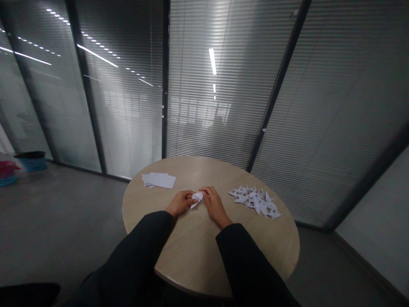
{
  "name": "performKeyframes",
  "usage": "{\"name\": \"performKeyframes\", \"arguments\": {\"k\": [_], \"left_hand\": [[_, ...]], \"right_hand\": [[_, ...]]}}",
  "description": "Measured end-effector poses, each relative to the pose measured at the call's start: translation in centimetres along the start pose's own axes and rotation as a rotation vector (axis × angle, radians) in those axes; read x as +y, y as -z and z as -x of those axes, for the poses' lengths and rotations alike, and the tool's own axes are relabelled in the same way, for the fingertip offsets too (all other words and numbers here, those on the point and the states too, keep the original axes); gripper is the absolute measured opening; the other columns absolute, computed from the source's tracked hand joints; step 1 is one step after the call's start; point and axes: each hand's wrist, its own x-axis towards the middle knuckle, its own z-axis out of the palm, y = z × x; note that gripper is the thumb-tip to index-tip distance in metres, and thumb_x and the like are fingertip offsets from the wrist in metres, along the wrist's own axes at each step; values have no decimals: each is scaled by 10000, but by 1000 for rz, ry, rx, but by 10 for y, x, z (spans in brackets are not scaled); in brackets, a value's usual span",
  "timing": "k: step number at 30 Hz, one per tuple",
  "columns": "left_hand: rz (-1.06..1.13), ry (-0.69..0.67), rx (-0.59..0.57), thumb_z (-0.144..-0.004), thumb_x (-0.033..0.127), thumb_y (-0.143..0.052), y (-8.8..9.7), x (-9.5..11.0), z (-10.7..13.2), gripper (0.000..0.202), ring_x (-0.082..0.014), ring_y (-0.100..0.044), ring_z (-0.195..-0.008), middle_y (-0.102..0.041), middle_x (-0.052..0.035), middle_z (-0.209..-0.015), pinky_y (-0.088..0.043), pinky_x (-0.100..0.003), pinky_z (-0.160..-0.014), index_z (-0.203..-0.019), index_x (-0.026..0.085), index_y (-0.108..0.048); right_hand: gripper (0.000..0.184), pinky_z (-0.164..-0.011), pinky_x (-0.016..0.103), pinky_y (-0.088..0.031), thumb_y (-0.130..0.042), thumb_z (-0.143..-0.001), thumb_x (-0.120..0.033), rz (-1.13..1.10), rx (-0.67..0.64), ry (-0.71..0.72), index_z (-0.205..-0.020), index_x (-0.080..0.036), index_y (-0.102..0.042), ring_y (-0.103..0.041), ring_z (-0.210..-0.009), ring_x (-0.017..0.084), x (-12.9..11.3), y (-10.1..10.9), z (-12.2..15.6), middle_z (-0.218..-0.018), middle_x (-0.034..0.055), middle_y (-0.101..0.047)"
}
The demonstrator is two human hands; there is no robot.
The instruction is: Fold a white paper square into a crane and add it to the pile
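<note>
My left hand (180, 203) and my right hand (214, 205) meet over the middle of a round light-wood table (194, 251). Between them, a small folded piece of white paper (197, 199) is pinched by the fingers of both hands. To the left, a small stack of white paper sheets (159, 180) lies on the tabletop, apart from my left hand. To the right, past my right hand, lies a loose pile of several folded white paper cranes (255, 201).
Glass partitions with grey blinds and dark frames (207, 119) stand close behind the table. A black-rimmed blue bin (31, 161) and a red and blue container (7, 172) sit on the grey floor at far left. My black sleeves enter from the bottom.
</note>
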Motion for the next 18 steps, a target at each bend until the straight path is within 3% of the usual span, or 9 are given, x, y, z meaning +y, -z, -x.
{"name": "performKeyframes", "arguments": {"k": [5,11,18], "left_hand": [[10,19,-41,-467,386,-818,-1,3,2,454,-119,-550,-546,-637,-35,-626,-370,-223,-547,-764,90,-646],[-1,77,-33,-422,439,-830,-2,5,3,498,-126,-553,-553,-649,-52,-641,-365,-228,-553,-732,92,-652],[-131,67,-20,-456,533,-779,-3,14,8,477,-96,-458,-470,-575,-25,-513,-300,-224,-496,-580,92,-645]], "right_hand": [[247,-829,356,-451,-369,-884,-187,-9,47,-36,-976,-183,-598,-548,-915,207,0,1,-1,-960,88,-566],[228,-820,331,-449,-392,-870,-168,-4,14,-4,-962,-191,-599,-555,-898,190,-3,2,0,-938,71,-579],[223,-783,324,-459,-413,-854,-166,-49,1,-24,-968,-191,-604,-565,-879,191,-4,1,0,-940,71,-591]]}}
